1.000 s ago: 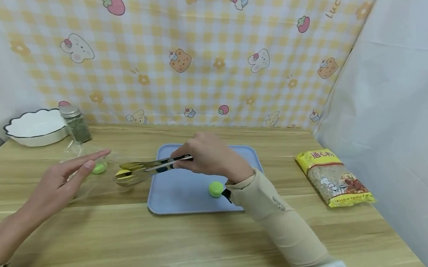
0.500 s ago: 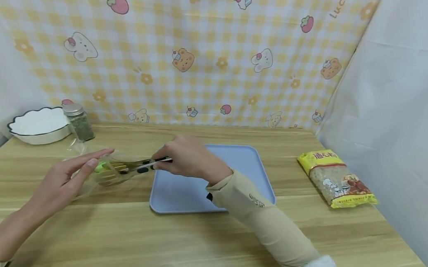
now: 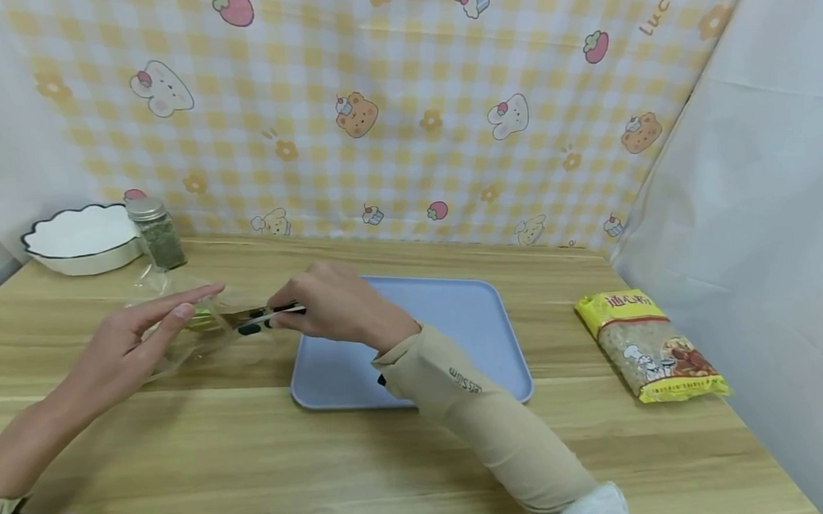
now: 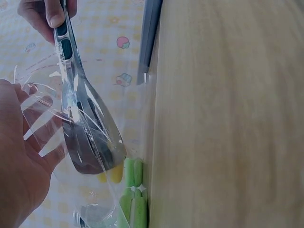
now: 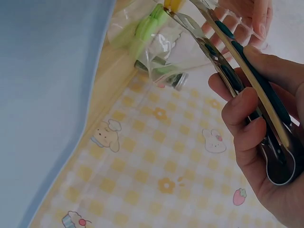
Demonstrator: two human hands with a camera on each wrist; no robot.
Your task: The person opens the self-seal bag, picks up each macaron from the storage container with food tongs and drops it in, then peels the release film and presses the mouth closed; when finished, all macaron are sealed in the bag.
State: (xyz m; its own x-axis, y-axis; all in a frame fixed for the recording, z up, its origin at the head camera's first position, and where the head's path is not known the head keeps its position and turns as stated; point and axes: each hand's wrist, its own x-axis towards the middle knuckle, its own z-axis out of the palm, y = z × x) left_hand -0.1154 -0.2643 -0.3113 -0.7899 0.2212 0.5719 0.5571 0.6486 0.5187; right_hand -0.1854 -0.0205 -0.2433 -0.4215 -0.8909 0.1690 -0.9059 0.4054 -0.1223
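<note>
Gripping tongs [image 3: 261, 318], right hand [image 3: 339, 306]; tips in clear bag [image 3: 192, 352] near green rounds [image 4: 138, 209]. Left hand [image 3: 127, 344]: fingers spread, touching bag.

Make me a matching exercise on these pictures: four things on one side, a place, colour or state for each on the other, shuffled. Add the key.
Things:
1. tongs
2. plastic bag
3. tray
4. jar

Place, colour or state:
A. pale blue
B. beside the scalloped dish
C. gripped in the right hand
D. transparent, against the left hand

Right pairs: 1-C, 2-D, 3-A, 4-B
</note>
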